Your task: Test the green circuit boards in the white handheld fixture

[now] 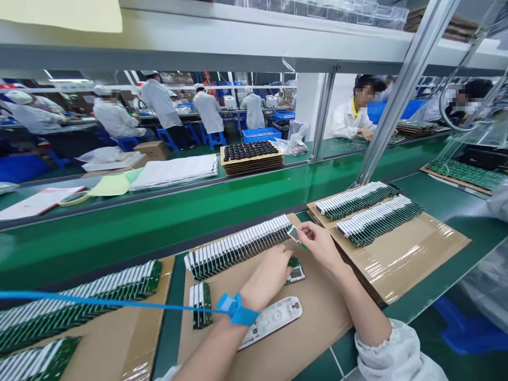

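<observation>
Small green circuit board with grey screen (pixel 294 234): edge pinched in right hand (pixel 320 244); fingertips best off screen. Left hand (pixel 266 276): at second board (pixel 296 273), grip unclear.

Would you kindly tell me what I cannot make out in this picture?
In the head view:
- Left hand: exact fingertip contact hidden by its own fingers.
- White casing: one end behind the left forearm.
- Small board in the right hand: partly covered by fingers.
- Leftmost board rows: cut off by the edge.
</observation>
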Motion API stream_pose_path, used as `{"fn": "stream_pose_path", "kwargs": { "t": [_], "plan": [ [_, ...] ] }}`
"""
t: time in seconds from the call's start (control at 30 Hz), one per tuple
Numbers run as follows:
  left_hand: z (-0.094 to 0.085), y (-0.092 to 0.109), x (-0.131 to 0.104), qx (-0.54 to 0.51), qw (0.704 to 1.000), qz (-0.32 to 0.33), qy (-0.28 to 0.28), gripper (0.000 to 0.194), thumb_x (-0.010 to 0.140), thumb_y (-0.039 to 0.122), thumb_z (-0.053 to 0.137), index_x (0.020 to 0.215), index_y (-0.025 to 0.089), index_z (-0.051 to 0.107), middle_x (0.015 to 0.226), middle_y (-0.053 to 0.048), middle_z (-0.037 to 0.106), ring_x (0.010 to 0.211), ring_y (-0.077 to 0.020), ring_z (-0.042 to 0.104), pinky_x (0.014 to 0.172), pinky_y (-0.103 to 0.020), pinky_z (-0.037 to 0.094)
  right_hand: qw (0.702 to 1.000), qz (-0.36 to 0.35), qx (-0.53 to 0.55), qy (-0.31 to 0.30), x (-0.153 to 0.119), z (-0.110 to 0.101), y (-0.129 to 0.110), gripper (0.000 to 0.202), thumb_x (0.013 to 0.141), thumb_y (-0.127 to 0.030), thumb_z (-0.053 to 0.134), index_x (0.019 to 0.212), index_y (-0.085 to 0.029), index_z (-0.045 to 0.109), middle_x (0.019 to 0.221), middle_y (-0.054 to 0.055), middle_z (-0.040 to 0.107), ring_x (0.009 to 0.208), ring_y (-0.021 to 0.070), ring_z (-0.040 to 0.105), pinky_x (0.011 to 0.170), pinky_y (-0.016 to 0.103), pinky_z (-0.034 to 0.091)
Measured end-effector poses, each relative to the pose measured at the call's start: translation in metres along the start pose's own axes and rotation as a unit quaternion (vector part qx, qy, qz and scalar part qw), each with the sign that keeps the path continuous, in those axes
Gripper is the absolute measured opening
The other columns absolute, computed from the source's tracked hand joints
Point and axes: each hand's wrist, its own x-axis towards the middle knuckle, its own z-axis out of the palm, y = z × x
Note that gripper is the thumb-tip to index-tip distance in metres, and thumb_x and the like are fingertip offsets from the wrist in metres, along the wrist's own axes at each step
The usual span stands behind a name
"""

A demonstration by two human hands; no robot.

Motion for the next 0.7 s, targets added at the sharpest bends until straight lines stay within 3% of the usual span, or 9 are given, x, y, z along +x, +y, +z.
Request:
{"fn": "stream_pose_path", "kwargs": {
  "t": [0.17, 0.3, 0.43, 0.53, 0.63, 0.7],
  "plan": [
    [0.011, -0.006, -0.018, -0.001, 0.998, -0.044, 0.035, 0.03, 0.083, 0.019, 0.054, 0.113, 0.018, 0.06, 0.11, -0.013, 0.06, 0.103, -0.0321, 0.055, 0.089, -0.045, 0.043, 0.999, 0.01, -0.012, -0.04, 0.0, -0.004, 0.002, 0.023, 0.083, -0.037, 0.051, 0.084, -0.018, 0.063, 0.075, 0.003, 0.064, 0.068, 0.0159, 0.056, 0.062, 0.025, 0.04],
    [0.022, 0.005, -0.017, -0.033, 0.996, -0.069, 0.051, 0.035, 0.087, 0.023, 0.052, 0.121, 0.021, 0.053, 0.114, -0.011, 0.059, 0.104, -0.0306, 0.055, 0.087, -0.042, 0.044, 0.996, 0.031, -0.033, -0.078, -0.001, -0.008, 0.012, 0.021, 0.079, -0.036, 0.055, 0.079, -0.018, 0.065, 0.068, 0.003, 0.062, 0.063, 0.0157, 0.056, 0.058, 0.025, 0.038],
    [0.014, 0.019, -0.026, -0.063, 0.994, -0.086, 0.039, 0.037, 0.09, 0.032, 0.051, 0.126, 0.027, 0.05, 0.113, -0.007, 0.061, 0.103, -0.0267, 0.056, 0.086, -0.037, 0.044, 0.992, 0.043, -0.028, -0.118, -0.003, -0.012, 0.02, 0.021, 0.079, -0.035, 0.055, 0.076, -0.017, 0.067, 0.062, 0.002, 0.061, 0.055, 0.0141, 0.053, 0.052, 0.024, 0.034],
    [0.0, 0.018, -0.052, -0.046, 0.99, -0.127, 0.031, 0.038, 0.085, 0.04, 0.059, 0.117, 0.02, 0.056, 0.117, -0.012, 0.058, 0.112, -0.032, 0.049, 0.093, -0.044, 0.038, 0.991, 0.044, 0.001, -0.125, -0.004, -0.014, 0.021, 0.02, 0.078, -0.034, 0.057, 0.077, -0.016, 0.067, 0.067, 0.004, 0.064, 0.059, 0.0144, 0.055, 0.054, 0.024, 0.037],
    [-0.009, 0.006, -0.083, -0.027, 0.985, -0.169, -0.01, 0.044, 0.063, 0.035, 0.08, 0.098, 0.015, 0.062, 0.102, -0.016, 0.06, 0.101, -0.0407, 0.05, 0.083, -0.048, 0.037, 0.992, 0.042, 0.047, -0.107, -0.004, -0.012, 0.019, 0.022, 0.079, -0.035, 0.057, 0.08, -0.015, 0.065, 0.073, 0.005, 0.065, 0.064, 0.0149, 0.057, 0.058, 0.024, 0.041],
    [-0.01, -0.003, -0.098, -0.043, 0.983, -0.175, -0.027, 0.031, 0.057, 0.025, 0.08, 0.081, 0.017, 0.061, 0.086, -0.01, 0.06, 0.086, -0.0365, 0.052, 0.074, -0.042, 0.036, 0.992, 0.037, 0.084, -0.084, -0.004, -0.01, 0.015, 0.025, 0.08, -0.037, 0.056, 0.088, -0.015, 0.063, 0.077, 0.005, 0.063, 0.068, 0.0147, 0.056, 0.061, 0.025, 0.043]
  ]
}}
